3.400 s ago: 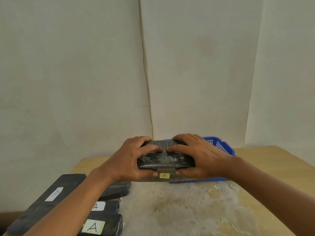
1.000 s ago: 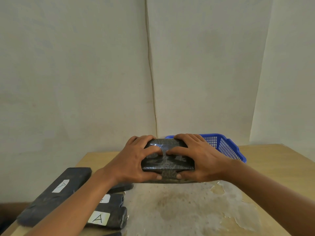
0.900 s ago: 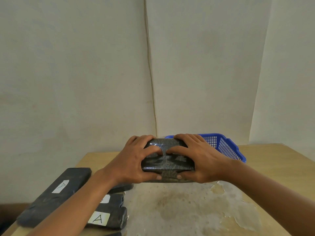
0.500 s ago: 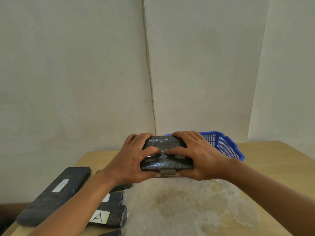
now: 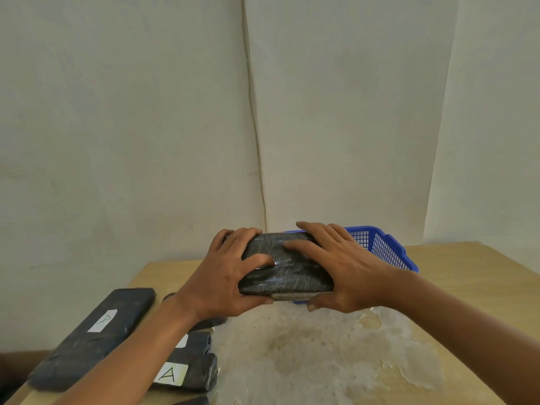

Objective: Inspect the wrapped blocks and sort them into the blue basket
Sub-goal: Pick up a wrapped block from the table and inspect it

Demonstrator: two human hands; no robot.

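Item in hand: one dark wrapped block (image 5: 285, 267), held level above the wooden table (image 5: 467, 276), just in front of the blue basket (image 5: 382, 249). The left hand (image 5: 222, 282) and right hand (image 5: 347, 273) are both gripping its ends, thumbs lying across the top. Further labelled blocks (image 5: 96, 331) are lying at the table's left.

- Block (image 5: 285, 268): dark, wrapped in glossy clear film that is wrinkled and catches light in streaks.
- Stack (image 5: 93, 337), left of the block: dark blocks with a duller, matt look; white paper labels, one marked "A".
- Basket (image 5: 385, 249), behind the block: blue plastic with mesh walls.
- Counter (image 5: 467, 276): pale wood; below the block its finish is worn, stained and peeling in flakes.
- Wall (image 5: 146, 112): matt, off-white.
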